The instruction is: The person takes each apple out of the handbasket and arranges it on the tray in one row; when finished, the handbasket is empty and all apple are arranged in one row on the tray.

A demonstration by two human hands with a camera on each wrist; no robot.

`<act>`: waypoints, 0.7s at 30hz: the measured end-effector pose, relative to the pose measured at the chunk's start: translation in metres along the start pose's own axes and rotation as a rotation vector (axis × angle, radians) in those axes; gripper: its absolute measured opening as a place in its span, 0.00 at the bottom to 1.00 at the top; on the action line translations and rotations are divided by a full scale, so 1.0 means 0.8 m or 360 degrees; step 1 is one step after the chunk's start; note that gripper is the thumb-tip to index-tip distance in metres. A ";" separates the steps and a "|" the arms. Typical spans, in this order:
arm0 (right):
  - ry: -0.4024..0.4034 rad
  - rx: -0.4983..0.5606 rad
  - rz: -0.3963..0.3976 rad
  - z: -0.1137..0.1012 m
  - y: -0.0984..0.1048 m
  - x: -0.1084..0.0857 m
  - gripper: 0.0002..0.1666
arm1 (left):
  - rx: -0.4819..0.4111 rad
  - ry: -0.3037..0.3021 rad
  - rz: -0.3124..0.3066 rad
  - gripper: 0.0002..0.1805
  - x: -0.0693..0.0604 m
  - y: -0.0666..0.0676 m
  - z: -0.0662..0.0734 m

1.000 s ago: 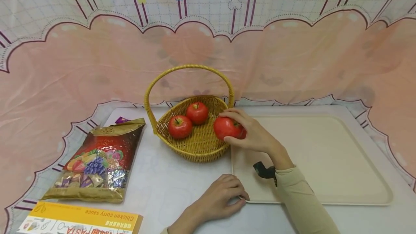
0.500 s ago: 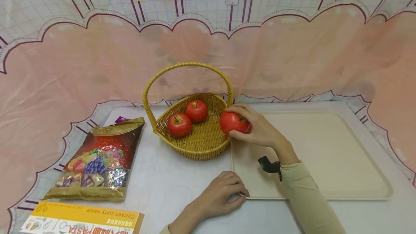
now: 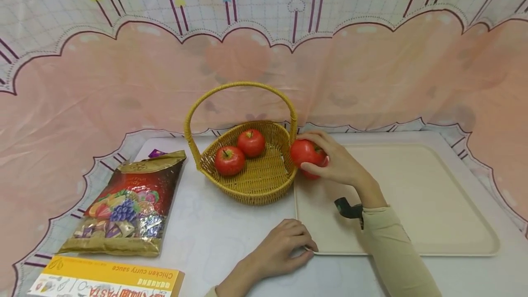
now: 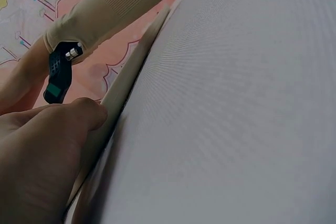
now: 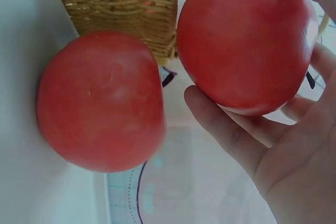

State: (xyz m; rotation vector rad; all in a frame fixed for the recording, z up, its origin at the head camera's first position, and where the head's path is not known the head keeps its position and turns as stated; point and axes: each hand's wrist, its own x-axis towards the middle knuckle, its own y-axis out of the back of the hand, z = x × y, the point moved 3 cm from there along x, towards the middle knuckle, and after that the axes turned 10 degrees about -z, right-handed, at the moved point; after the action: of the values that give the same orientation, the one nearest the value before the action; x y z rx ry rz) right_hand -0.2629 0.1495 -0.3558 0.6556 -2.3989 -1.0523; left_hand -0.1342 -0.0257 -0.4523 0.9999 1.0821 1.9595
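Nearest us, our left hand (image 3: 283, 249) pinched the near-left corner of the tray (image 3: 420, 205). Beyond it, our right hand (image 3: 338, 162) had its fingers curled round a held apple (image 3: 306, 152), just beside the basket (image 3: 264, 196); a lower apple (image 5: 102, 100) rested on the tray. In the basket lay a front apple (image 3: 229, 161) and a rear apple (image 3: 251, 143). We judged the work partway: one on the tray, one in hand, two seemingly left.

There are four apples (image 3: 229, 161) and one basket (image 3: 255, 199), tray (image 3: 408, 200), bag (image 3: 132, 200), box (image 3: 109, 273) and, perhaps, wrapper (image 3: 156, 153)
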 end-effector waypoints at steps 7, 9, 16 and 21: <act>-0.0079 0.0016 -0.0009 0.006 0.007 -0.005 0.35 | 0.0015 -0.0006 0.0005 0.03 0.000 -0.001 0.000; -0.0106 0.0021 -0.0018 0.008 0.009 -0.007 0.35 | 0.0013 -0.0006 0.0005 0.03 0.000 -0.001 0.000; -0.0189 0.0019 -0.0060 0.014 0.017 -0.014 0.34 | 0.0011 -0.0003 -0.0005 0.04 0.000 0.000 0.001; -0.0204 0.0024 -0.0077 0.017 0.020 -0.016 0.34 | 0.0002 0.0006 -0.0015 0.04 -0.001 0.000 0.001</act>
State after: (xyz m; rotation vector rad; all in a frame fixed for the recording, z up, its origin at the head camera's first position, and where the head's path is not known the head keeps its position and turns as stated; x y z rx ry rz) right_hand -0.2640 0.1742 -0.3542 0.6731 -2.5137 -1.1285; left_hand -0.1333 -0.0262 -0.4524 0.9908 1.0884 1.9539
